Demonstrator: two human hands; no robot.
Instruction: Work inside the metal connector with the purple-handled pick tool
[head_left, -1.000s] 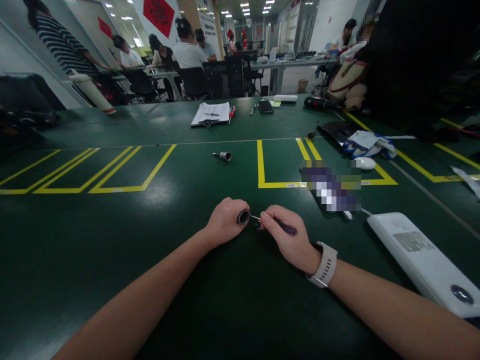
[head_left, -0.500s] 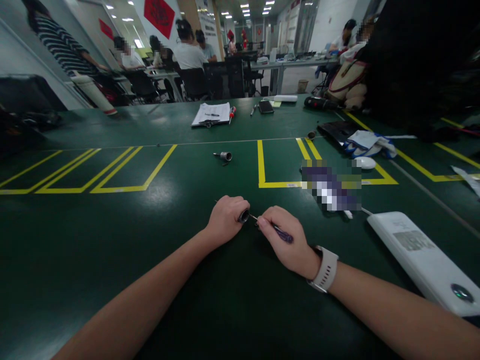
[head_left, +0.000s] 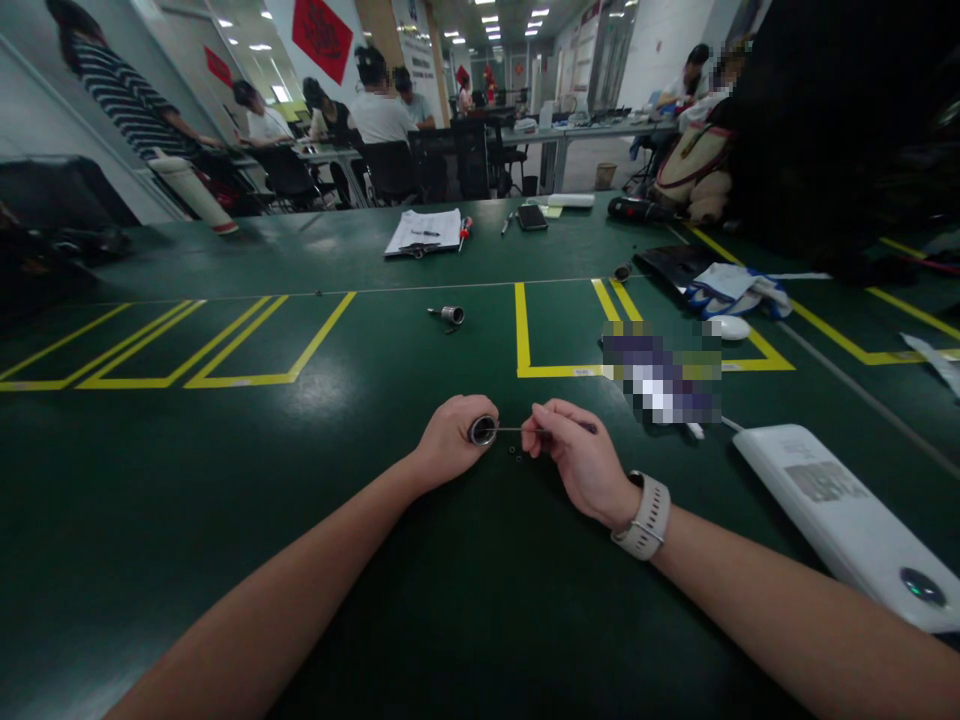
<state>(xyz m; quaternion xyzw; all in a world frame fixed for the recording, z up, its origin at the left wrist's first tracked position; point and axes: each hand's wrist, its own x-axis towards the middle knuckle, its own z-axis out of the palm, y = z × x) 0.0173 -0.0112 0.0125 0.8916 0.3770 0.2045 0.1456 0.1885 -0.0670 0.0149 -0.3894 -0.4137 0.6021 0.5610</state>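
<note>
My left hand (head_left: 456, 440) is closed around a dark, hollow cylindrical metal part (head_left: 482, 431), its round opening turned toward the right. My right hand (head_left: 576, 455) grips a thin screwdriver (head_left: 589, 428) by its dark handle, most of which the fingers hide. The slim shaft runs level to the left, its tip in the opening of the cylindrical part. Two tiny rings (head_left: 513, 451) lie on the green table just below the shaft. Farther off sits a metal socket-like piece (head_left: 451, 315) with a narrow shank, a small dark bit beside it.
Yellow tape (head_left: 523, 330) marks boxes on the table (head_left: 375, 620). On the right lie a white power bank (head_left: 847, 520) with a cable, a white mouse (head_left: 729, 327) and gloves (head_left: 739, 290). A clipboard (head_left: 424, 230) and phone (head_left: 532, 217) are at the back. People sit beyond.
My right hand has tilted up and shifted its grip, so the screwdriver now lies nearly level and reaches into the part. The part's opening has turned more toward me. The tiny rings are now uncovered.
</note>
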